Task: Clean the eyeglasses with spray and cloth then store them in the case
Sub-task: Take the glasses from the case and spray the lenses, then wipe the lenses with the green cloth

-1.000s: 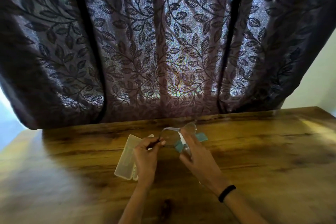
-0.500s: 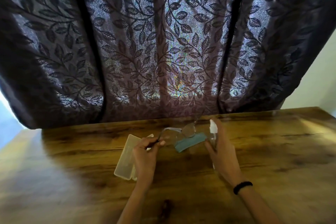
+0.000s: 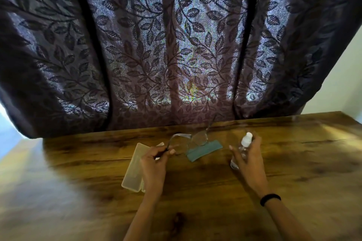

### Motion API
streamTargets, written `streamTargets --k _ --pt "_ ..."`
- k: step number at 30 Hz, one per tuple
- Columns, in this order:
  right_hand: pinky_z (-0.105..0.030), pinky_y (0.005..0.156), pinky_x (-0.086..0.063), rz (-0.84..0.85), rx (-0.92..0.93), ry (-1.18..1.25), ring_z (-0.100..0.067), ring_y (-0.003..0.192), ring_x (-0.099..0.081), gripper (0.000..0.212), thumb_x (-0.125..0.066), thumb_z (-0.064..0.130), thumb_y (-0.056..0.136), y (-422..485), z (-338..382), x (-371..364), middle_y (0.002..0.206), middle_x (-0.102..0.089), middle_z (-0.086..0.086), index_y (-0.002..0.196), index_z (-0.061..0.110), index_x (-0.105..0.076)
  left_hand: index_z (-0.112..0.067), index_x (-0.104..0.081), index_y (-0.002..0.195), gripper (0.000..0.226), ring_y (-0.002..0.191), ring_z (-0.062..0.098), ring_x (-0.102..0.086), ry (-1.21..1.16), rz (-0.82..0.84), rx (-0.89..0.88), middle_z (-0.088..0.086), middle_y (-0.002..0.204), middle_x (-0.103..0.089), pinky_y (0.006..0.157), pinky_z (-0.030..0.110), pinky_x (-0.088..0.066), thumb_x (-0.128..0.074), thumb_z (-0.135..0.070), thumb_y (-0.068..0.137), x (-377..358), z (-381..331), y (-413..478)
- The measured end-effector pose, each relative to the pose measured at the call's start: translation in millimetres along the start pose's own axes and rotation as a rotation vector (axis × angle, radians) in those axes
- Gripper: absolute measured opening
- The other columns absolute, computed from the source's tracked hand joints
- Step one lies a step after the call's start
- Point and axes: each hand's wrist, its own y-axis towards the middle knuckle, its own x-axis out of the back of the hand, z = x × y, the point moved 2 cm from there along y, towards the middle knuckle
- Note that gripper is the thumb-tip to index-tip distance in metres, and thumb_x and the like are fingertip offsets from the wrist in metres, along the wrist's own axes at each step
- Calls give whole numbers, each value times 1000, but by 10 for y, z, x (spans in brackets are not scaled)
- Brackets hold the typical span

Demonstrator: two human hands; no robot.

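Observation:
My left hand (image 3: 154, 164) pinches one temple of the thin-framed eyeglasses (image 3: 195, 139) and holds them lifted above the table, lenses pointing away from me. My right hand (image 3: 249, 159) is wrapped around a small clear spray bottle (image 3: 242, 147) with a white nozzle, held upright to the right of the glasses. A teal cleaning cloth (image 3: 203, 149) lies flat on the wooden table (image 3: 293, 162) between my hands, just below the lenses. The translucent pale glasses case (image 3: 134, 166) lies to the left, partly hidden behind my left hand.
A dark leaf-patterned curtain (image 3: 176, 45) hangs right behind the table's far edge. A pale wall (image 3: 346, 76) shows at the right. A black band (image 3: 270, 198) sits on my right wrist.
My right hand left the glasses, swung right and picked up the spray bottle, now farther from the lenses. The cloth is uncovered. My left hand keeps the glasses in nearly the same place.

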Motion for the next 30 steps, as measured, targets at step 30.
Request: streamTargets --k 30 --pt "-34 89 -49 299 287 -485 -24 107 -55 23 -49 8 91 -20 12 -830 114 -60 -9 113 7 -58 -19 -71 78 21 69 -10 -61 -73 -78 11 -13 72 -65 59 2 -44 -71 0 68 82 99 78"
